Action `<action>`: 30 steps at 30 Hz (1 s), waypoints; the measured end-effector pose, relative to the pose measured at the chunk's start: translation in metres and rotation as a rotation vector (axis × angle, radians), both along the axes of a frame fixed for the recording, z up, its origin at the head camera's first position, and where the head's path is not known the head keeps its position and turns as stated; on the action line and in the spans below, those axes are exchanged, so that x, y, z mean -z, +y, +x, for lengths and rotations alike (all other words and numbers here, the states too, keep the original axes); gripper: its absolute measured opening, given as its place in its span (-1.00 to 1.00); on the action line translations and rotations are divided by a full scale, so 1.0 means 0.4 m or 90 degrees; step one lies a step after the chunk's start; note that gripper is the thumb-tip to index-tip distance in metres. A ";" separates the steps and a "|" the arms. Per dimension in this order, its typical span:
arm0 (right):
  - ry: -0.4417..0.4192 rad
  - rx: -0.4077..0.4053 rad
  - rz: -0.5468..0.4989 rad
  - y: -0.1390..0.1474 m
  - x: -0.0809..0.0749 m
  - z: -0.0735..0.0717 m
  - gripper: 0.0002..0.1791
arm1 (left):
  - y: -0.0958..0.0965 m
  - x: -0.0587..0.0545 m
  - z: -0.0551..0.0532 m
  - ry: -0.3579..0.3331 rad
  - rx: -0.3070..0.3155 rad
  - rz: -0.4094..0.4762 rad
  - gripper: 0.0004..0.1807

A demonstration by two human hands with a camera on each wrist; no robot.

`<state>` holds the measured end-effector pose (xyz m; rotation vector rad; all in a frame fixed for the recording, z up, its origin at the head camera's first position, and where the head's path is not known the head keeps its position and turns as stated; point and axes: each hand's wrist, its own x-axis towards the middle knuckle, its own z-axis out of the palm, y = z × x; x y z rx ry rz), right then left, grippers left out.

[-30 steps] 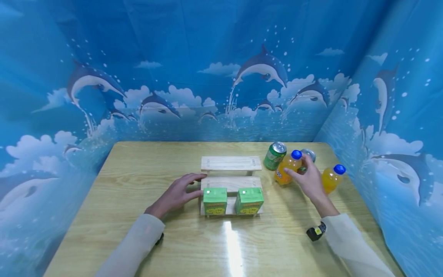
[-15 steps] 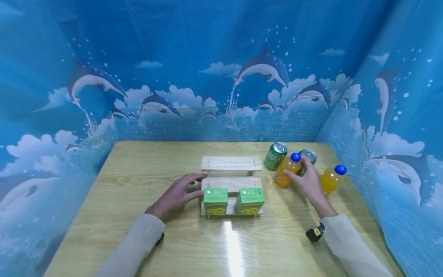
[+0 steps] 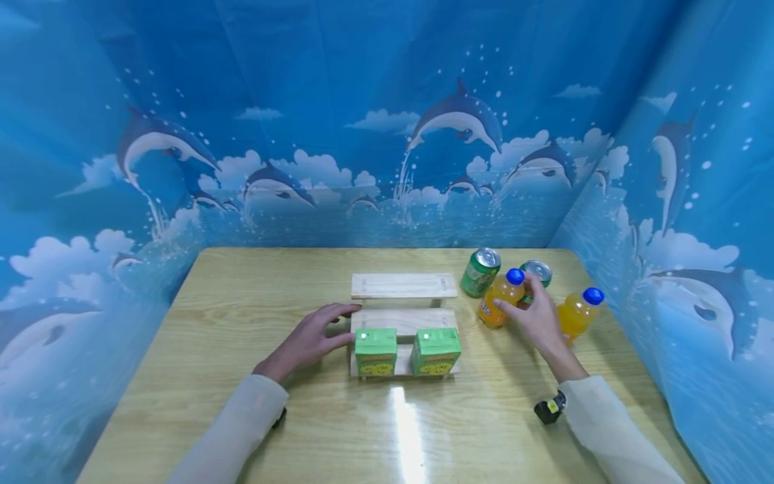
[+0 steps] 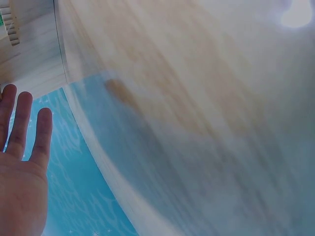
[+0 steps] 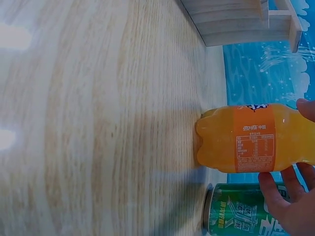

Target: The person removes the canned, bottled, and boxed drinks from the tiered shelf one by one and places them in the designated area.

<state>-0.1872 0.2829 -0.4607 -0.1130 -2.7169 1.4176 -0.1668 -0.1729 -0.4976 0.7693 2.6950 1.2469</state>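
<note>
My right hand (image 3: 538, 319) grips an orange soda bottle (image 3: 497, 302) with a blue cap, thumb on one side and fingers on the other. In the right wrist view the bottle (image 5: 253, 140) stands upright close over the table, its orange label showing, and the fingers (image 5: 273, 189) overlap a green can (image 5: 241, 209). My left hand (image 3: 311, 336) rests at the left side of a stepped wooden rack (image 3: 404, 286), fingertips right at its middle step. Straight fingers of the left hand (image 4: 22, 182) show in the left wrist view. Two green juice boxes (image 3: 376, 353) stand on the lowest step.
A green can (image 3: 480, 274) stands right of the rack's top step, and a second can (image 3: 538, 271) behind the right hand. Another orange soda bottle (image 3: 578, 314) stands to the right of that hand. A blue dolphin-print curtain (image 3: 387, 134) encloses the wooden table (image 3: 242, 289).
The held bottle and my right hand have moved slightly left and toward the person, showing more of the can behind. The left hand and rack have stayed put.
</note>
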 end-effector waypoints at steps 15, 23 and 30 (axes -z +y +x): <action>0.009 -0.007 0.017 -0.002 -0.020 0.007 0.01 | 0.002 -0.002 0.001 0.000 -0.005 0.001 -0.35; 0.052 -0.020 -0.025 -0.004 -0.054 0.007 -0.01 | 0.002 -0.002 0.002 -0.003 -0.003 0.003 -0.35; 0.095 -0.024 -0.012 -0.015 -0.091 0.008 -0.05 | 0.001 0.001 0.000 0.002 -0.001 0.000 -0.36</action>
